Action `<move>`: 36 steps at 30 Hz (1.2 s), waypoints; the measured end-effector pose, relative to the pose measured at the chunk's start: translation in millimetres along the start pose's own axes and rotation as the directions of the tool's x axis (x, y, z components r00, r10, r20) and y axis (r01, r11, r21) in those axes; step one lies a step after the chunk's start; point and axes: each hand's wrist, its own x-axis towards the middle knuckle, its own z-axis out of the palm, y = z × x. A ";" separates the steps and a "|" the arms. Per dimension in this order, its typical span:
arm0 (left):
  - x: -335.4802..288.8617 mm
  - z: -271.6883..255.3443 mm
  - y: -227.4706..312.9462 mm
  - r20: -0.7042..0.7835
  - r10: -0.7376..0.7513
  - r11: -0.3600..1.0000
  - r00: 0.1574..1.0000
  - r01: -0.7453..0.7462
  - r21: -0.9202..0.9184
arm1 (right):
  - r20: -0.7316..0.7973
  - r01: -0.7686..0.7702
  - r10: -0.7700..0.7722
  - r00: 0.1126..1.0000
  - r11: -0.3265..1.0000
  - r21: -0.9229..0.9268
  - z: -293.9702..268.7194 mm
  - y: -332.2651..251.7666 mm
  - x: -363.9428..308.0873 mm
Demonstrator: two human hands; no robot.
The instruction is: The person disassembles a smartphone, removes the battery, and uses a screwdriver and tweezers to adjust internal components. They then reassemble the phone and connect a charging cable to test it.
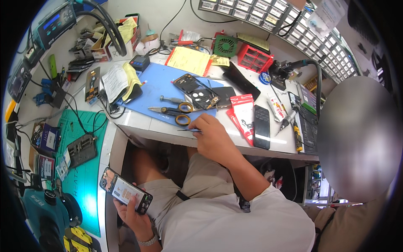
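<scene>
The left hand held an opened phone low over the left thigh, clear of the worktop; its grip was closed around the lower part of the body, with the thumb across the near edge. The phone lay tilted, its inner side facing up: a copper-coloured patch showed at the far end, a pale, labelled block across the middle and dark parts at the near end.

The right hand was at the front edge of the worktop, its grip pinching a slim blue tool whose tip pointed left; whether this was a pair of tweezers was too small to tell. The tool was well apart from the phone.

Just beyond the right hand, scissors with black and yellow handles lay on a blue mat. Behind them was a stripped black phone frame, and to the right lay a red and white pouch and a black phone.

As far as 1 view could show, the opening-up was done, since the phone's inside was bare. Handling of the inner parts seemed to be midway, and closing the phone up looked left to do; whether any part had been swapped could not be told.
</scene>
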 end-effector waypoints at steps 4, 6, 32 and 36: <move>-2.2 0.5 3.5 0.045 -0.022 1.000 0.999 0.021 0.017 | -0.119 -0.126 0.111 0.987 0.984 -0.125 -32.6 9.5 -14.5; -3.2 2.9 4.5 0.049 -0.035 0.999 0.998 0.035 0.006 | -0.140 -0.256 0.235 0.962 0.954 -0.156 -43.1 25.7 -21.4; -1.8 -14.0 -3.6 0.128 -0.156 0.975 0.979 0.174 -0.140 | -0.388 -0.071 -0.147 0.910 0.866 -0.495 -37.1 58.3 38.1; -1.3 -13.9 -5.9 0.131 -0.177 0.973 0.976 0.194 -0.129 | -0.533 -0.100 -0.178 0.827 0.886 -0.452 -53.0 61.6 38.2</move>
